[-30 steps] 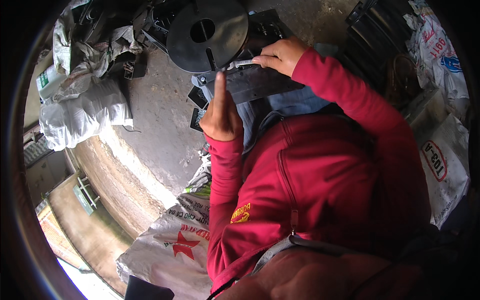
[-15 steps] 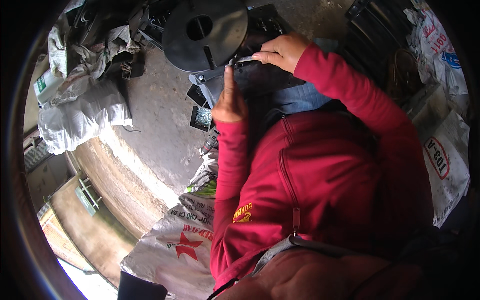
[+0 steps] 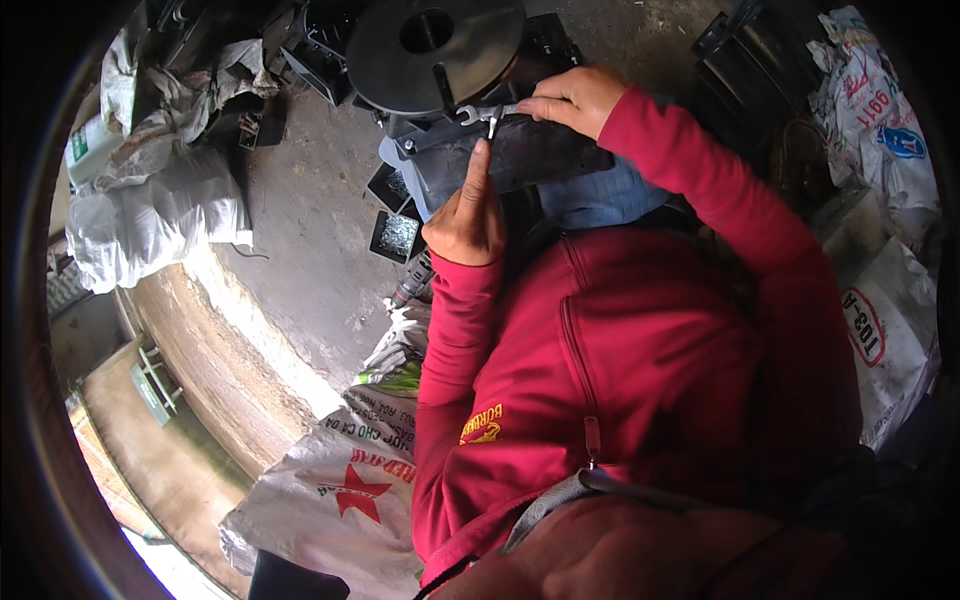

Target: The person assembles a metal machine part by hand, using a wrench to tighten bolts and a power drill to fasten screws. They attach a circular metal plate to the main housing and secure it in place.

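Note:
In my right hand (image 3: 580, 98) is a metal open-end wrench (image 3: 510, 109), its handle end pinched between thumb and fingers. Its open jaw points left, just below the slot of a round black disc (image 3: 455, 70) with a central hole. A small pale bolt (image 3: 493, 127) juts toward me beneath the wrench's shaft; how the two meet is too small to tell. My left hand (image 3: 466, 218) has its index finger stretched up, the tip at or just beside the bolt's end. Its other fingers are mostly hidden. Under the disc is a dark metal base (image 3: 500, 165), close to my knees.
Left of the base sit black trays of small metal hardware (image 3: 398, 235), with a power tool (image 3: 411, 283) nearby. White sacks (image 3: 160, 225) lie at the left, another sack (image 3: 340, 490) at lower left. Black ribbed parts (image 3: 755, 75) and more sacks (image 3: 880, 330) are at the right.
The wrench has turned and shifted so its open jaw now shows left of the bolt. My left fingertip sits slightly lower. The whole view has shifted, with the disc farther right.

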The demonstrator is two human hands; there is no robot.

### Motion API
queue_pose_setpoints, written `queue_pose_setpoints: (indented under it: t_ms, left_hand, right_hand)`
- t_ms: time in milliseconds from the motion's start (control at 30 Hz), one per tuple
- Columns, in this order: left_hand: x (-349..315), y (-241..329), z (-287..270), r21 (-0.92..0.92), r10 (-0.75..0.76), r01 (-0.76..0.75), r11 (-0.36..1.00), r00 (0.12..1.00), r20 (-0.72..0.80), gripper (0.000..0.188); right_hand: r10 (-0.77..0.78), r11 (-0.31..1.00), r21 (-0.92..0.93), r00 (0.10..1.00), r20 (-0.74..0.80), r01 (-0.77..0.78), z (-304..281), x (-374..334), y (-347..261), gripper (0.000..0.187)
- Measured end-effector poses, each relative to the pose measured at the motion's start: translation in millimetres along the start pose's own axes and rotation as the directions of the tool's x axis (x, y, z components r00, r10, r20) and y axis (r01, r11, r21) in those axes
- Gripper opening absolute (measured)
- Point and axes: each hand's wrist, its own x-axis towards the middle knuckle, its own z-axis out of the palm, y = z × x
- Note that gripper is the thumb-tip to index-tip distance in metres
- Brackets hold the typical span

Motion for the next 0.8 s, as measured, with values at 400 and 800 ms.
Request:
queue_pose_setpoints:
  t_ms: [400,800]
  left_hand:
    - [-21,-21,-12,-0.285,-0.359,0.322,0.903,0.929,-0.088,0.030]
    - [5,0,-13,-0.018,0.119,-0.124,0.992,0.979,-0.167,0.068]
  right_hand:
    - [0.183,0.977,0.096,0.979,0.090,-0.191,-7,3,-6,0.040]
    - [0.213,0.977,-0.029,0.974,0.080,-0.211,-6,5,-14,0.049]
